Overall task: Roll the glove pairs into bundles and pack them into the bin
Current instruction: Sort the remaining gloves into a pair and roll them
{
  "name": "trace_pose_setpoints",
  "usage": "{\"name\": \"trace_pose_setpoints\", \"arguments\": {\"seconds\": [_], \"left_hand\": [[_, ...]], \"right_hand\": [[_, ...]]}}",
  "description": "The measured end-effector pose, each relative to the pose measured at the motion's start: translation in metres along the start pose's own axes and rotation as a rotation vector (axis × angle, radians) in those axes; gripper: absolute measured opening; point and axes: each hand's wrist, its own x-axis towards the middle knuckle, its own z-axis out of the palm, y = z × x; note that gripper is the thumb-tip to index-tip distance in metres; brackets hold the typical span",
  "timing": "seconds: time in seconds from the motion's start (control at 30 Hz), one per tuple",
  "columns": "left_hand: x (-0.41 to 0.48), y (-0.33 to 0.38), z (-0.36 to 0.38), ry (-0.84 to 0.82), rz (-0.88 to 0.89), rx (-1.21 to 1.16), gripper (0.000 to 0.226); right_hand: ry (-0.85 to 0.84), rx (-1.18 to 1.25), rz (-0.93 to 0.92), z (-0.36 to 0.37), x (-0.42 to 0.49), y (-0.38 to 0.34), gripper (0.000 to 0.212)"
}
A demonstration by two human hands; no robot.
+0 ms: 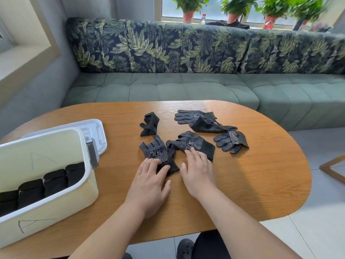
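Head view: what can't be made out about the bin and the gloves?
All in the head view.
The bin: its left end is cut off by the picture edge, so the bundles cannot be counted.
The left hand: its fingers cover the cuff of a glove; pinching or pressing, unclear.
The far gloves overlap; their number is unsure.

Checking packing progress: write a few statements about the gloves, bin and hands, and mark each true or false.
1. The bin holds rolled black bundles. True.
2. Both hands hover clear of the gloves. False: the left hand rests on the dotted glove at its cuff, and the right hand touches the second glove.
3. Several loose gloves lie on the table. True.
4. The bin stands to the right of the hands. False: it stands to their left.
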Motion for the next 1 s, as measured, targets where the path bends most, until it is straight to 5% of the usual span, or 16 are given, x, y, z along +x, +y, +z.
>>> {"name": "trace_pose_setpoints", "arguments": {"seconds": [0.1,0.2,0.4,0.63,1.0], "left_hand": [[0.001,-0.001,0.001,-0.003,0.043,-0.026,0.051],[0.003,-0.001,0.002,-0.044,0.057,-0.055,0.056],[0.005,-0.001,0.002,-0.054,0.041,-0.063,0.058],[0.003,0.001,0.000,-0.027,0.029,-0.062,0.055],[-0.001,0.003,-0.004,0.034,-0.133,-0.042,0.059]], "right_hand": [[0.088,0.028,-0.040,-0.013,0.012,0.015,0.054],[0.144,-0.038,0.122,-0.021,0.028,0.036,0.050],[-0.068,-0.096,0.461,-0.025,0.041,0.077,0.065],[0.066,-0.166,0.373,-0.011,0.030,0.039,0.053],[0.098,0.076,0.082,0.011,0.013,-0.022,0.050]]}}
